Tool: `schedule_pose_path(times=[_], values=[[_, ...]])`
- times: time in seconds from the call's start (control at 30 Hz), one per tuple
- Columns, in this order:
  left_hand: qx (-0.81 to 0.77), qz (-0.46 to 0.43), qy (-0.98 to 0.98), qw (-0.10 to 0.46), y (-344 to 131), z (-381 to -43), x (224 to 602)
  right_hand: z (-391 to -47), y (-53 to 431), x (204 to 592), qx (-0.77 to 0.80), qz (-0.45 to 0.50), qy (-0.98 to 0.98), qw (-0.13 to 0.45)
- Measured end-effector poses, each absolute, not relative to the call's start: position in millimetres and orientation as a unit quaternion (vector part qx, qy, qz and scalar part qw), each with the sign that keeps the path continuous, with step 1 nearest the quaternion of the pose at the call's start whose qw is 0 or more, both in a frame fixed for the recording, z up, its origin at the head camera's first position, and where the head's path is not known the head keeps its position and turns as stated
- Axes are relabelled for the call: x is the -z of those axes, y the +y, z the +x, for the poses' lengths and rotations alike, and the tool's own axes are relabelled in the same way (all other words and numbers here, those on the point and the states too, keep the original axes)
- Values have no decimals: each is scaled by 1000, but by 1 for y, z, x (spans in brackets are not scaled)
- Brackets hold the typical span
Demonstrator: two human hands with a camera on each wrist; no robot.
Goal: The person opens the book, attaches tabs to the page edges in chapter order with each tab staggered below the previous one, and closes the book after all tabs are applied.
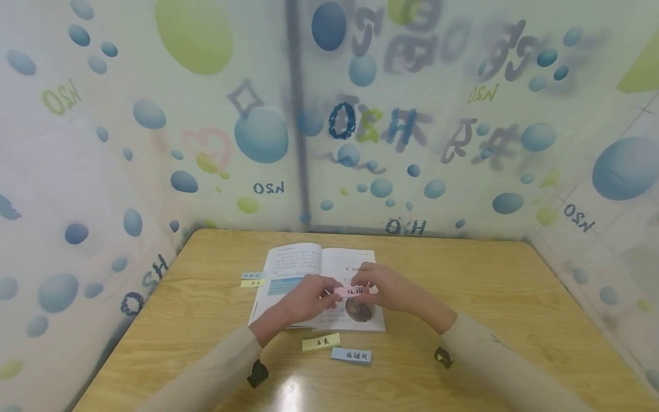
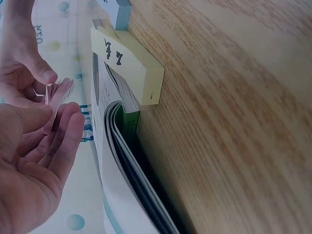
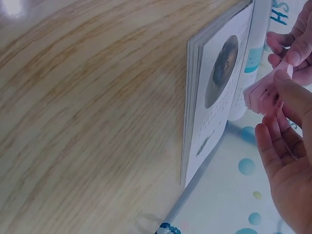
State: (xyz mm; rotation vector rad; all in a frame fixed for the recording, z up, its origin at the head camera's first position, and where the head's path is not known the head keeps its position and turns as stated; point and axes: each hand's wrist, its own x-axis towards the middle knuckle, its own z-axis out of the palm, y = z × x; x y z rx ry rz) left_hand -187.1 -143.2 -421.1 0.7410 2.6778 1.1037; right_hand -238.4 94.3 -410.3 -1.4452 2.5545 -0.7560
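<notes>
Between both hands is a pad of pink sticky notes [image 1: 350, 292] with dark handwriting, held above an open book [image 1: 293, 269]. My left hand [image 1: 310, 297] pinches one end of the pad between thumb and fingers. At the other end, my right hand [image 1: 383, 288] pinches it too. In the right wrist view the sheets of the pink pad [image 3: 263, 95] fan apart at their free edge. The book's right page has a round picture [image 1: 360, 309], partly under the hands.
On the wooden table [image 1: 489, 274], a yellow note pad [image 1: 321, 342] and a blue note pad [image 1: 351, 355] lie in front of the book. Blue [image 1: 253, 276] and yellow strips [image 1: 252, 283] stick out at its left edge. A patterned curtain [image 1: 412, 171] surrounds the table.
</notes>
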Motion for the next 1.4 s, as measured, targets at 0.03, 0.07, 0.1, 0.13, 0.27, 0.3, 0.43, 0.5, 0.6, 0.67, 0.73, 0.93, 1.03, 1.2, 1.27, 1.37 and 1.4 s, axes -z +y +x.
schedule_pose_path(times=[0.03, 0.07, 0.1, 0.13, 0.27, 0.3, 0.43, 0.5, 0.6, 0.67, 0.73, 0.93, 1.03, 1.2, 1.27, 1.37, 1.4], values=[[-368, 246, 893, 76, -143, -187, 421, -239, 96, 410, 253, -475, 841, 52], [-369, 245, 893, 77, -143, -187, 420, -239, 97, 410, 256, -476, 840, 48], [-369, 244, 893, 77, -143, -187, 420, -239, 98, 410, 258, -476, 840, 44], [-370, 243, 893, 78, -143, -186, 419, -239, 99, 409, 258, -477, 839, 42], [-371, 241, 893, 81, -143, -185, 417, -239, 100, 407, 254, -485, 836, 39], [-371, 241, 893, 81, -143, -185, 417, -239, 100, 407, 252, -486, 836, 40], [-365, 244, 895, 77, -143, -184, 417, -238, 99, 405, 249, -482, 839, 44], [-361, 245, 896, 75, -143, -184, 417, -237, 99, 404, 247, -479, 841, 43], [-357, 251, 897, 70, -143, -184, 417, -236, 99, 404, 246, -479, 842, 42], [-354, 255, 897, 66, -143, -184, 418, -236, 99, 403, 245, -482, 840, 39], [-350, 259, 898, 61, -143, -184, 418, -236, 98, 403, 244, -485, 839, 37], [-333, 262, 904, 53, -141, -184, 417, -234, 97, 399, 237, -482, 842, 38], [-319, 265, 909, 46, -141, -184, 417, -233, 96, 397, 230, -476, 848, 38], [-301, 271, 914, 35, -140, -185, 417, -232, 92, 395, 238, -454, 857, 58], [-299, 271, 914, 34, -139, -185, 417, -232, 91, 395, 252, -433, 862, 82], [-298, 270, 915, 35, -138, -185, 417, -235, 90, 396, 276, -403, 865, 115], [-298, 269, 915, 36, -138, -186, 417, -236, 91, 397, 286, -395, 864, 126]])
